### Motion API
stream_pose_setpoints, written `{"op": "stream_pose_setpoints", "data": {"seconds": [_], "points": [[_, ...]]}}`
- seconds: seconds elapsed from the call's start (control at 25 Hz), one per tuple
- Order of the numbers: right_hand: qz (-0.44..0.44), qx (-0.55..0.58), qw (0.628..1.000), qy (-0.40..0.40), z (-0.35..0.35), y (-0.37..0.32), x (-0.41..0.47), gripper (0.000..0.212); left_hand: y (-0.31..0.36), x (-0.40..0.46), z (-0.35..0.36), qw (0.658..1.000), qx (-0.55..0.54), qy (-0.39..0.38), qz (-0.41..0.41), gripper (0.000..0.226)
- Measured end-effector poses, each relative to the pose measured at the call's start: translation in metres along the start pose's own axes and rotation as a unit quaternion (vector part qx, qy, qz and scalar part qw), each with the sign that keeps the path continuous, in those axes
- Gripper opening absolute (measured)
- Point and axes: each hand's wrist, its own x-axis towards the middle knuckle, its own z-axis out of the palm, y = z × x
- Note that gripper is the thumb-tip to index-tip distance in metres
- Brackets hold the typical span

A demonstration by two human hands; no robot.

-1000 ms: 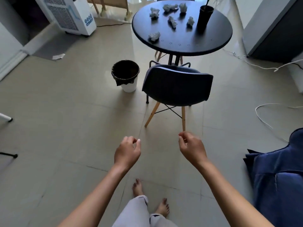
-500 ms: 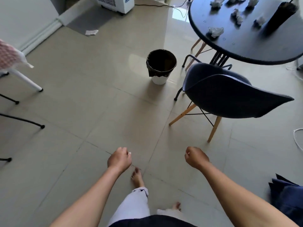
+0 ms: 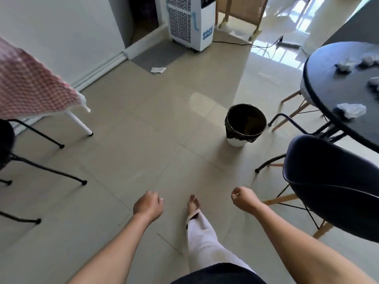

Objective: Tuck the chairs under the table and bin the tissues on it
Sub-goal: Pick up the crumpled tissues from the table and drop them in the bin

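Observation:
A round black table [image 3: 320, 93] stands at the right edge with several crumpled white tissues on it, the nearest tissue [image 3: 351, 110] close to its front rim. A dark blue chair [image 3: 328, 185] with wooden legs sits in front of the table, its back toward me. A second chair's wooden legs [image 3: 291, 99] show under the table's far side. The bin [image 3: 245, 124], white with a black liner, stands on the floor left of the table. My left hand [image 3: 148, 206] and my right hand [image 3: 244, 199] hang curled in loose fists over the floor, holding nothing, apart from the chair.
A table with a red checked cloth [image 3: 30, 89] and black metal chair legs [image 3: 51, 173] fill the left side. A white air cooler [image 3: 190, 21] stands at the back wall, a cable [image 3: 246, 44] runs across the floor, and a paper scrap [image 3: 158, 69] lies by a grey mat.
The view has swung to the left, so the table and blue chair have slid to the right edge. Both hands have closed from loosely open into fists and stay low.

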Motion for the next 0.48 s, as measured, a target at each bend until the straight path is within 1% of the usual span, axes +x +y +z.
{"op": "stream_pose_setpoints", "data": {"seconds": [0.12,0.24,0.36,0.48], "points": [[-0.016,0.029,0.999,0.014,-0.029,-0.044,0.07,0.028,-0.003,0.072,-0.036,0.999,-0.022,0.003,-0.037,0.034],[-0.028,0.031,0.999,-0.002,-0.07,-0.089,0.13,0.028,0.006,0.135,-0.08,0.997,-0.03,0.001,-0.066,0.034],[-0.032,0.027,0.999,-0.005,-0.117,-0.13,0.185,0.027,0.026,0.201,-0.128,0.996,-0.055,0.014,-0.07,0.034],[-0.033,0.023,0.999,0.003,-0.163,-0.162,0.238,0.024,0.052,0.27,-0.172,0.997,-0.056,0.016,-0.047,0.033]]}}
